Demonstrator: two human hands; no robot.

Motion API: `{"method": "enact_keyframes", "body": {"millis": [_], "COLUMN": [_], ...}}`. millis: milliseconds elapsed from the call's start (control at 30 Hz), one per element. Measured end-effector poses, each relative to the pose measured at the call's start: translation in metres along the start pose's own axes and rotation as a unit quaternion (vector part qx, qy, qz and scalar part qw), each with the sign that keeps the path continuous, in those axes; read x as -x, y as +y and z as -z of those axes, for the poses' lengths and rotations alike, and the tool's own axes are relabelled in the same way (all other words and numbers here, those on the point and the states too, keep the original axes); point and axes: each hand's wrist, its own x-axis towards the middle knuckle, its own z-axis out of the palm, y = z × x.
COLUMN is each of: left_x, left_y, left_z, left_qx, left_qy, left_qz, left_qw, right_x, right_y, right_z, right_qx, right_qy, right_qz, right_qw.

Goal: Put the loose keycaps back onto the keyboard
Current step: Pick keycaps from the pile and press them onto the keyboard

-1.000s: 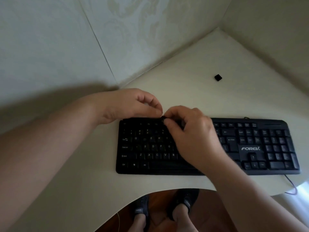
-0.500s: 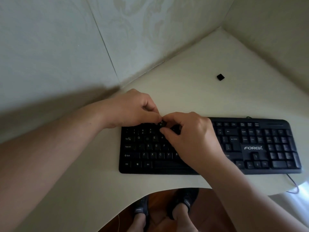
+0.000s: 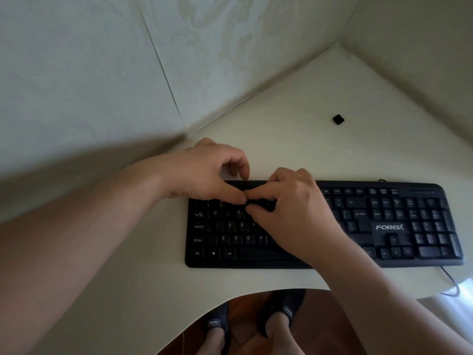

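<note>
A black keyboard (image 3: 389, 228) lies near the front edge of the pale table (image 3: 281, 139). Both hands meet over its number row at the left half. My right hand (image 3: 294, 213) pinches a small black keycap (image 3: 257, 202) between forefinger and thumb, low against the key rows; most of the cap is hidden by the fingertips. My left hand (image 3: 210, 172) has its fingers curled, and its thumb tip touches the same spot beside the right forefinger. One loose black keycap (image 3: 338, 119) lies on the table behind the keyboard, to the right.
Walls close the table's corner at the back and right. The keyboard cable (image 3: 448, 278) runs off the front right. The table's front edge curves inward above my feet in dark shoes (image 3: 284, 308) on a wooden floor.
Both hands have come down from just behind the function row to the number row, bringing the pinched keycap closer to the keys. The loose keycap has stayed in place.
</note>
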Motion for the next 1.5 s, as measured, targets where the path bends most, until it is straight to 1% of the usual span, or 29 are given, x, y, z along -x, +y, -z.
{"method": "enact_keyframes", "body": {"millis": [100,200,333,400,533,767,967,1167,1200,1300,1500], "left_x": [-0.001,-0.002,-0.004,-0.005,-0.005,-0.005,-0.007,-0.005,-0.005,-0.005,-0.009], "left_y": [0.002,0.004,0.006,0.006,0.005,0.005,0.006,0.008,0.008,0.012,0.015], "left_z": [-0.003,-0.003,-0.001,-0.001,-0.001,0.002,-0.001,0.002,0.002,-0.001,-0.003], "left_qx": [-0.049,-0.044,-0.035,-0.035,-0.037,-0.04,-0.059,-0.023,-0.028,-0.049,-0.063], "left_qy": [0.005,0.007,0.003,0.002,0.0,-0.015,0.001,-0.007,-0.006,-0.001,-0.015], "left_qz": [-0.005,0.005,0.013,0.009,0.005,0.009,0.008,0.019,0.02,0.024,0.055], "left_qw": [0.999,0.999,0.999,0.999,0.999,0.999,0.998,1.0,0.999,0.999,0.996], "right_x": [0.0,0.002,0.003,0.001,-0.003,0.001,-0.003,-0.006,-0.005,0.0,0.007], "right_y": [-0.003,-0.003,-0.003,-0.005,-0.007,-0.008,-0.008,-0.009,-0.009,-0.008,-0.003], "right_z": [-0.003,-0.005,-0.007,-0.007,-0.001,0.0,0.001,0.001,0.0,-0.006,-0.015], "right_qx": [0.006,0.003,-0.014,-0.011,-0.013,-0.038,-0.037,-0.009,-0.003,0.021,0.093], "right_qy": [0.015,0.03,0.037,0.029,-0.015,-0.003,-0.018,-0.033,-0.026,0.039,0.105], "right_qz": [-0.015,-0.021,-0.056,-0.069,-0.088,-0.077,-0.093,-0.105,-0.097,-0.047,0.016], "right_qw": [1.0,0.999,0.998,0.997,0.996,0.996,0.995,0.994,0.995,0.998,0.99]}}
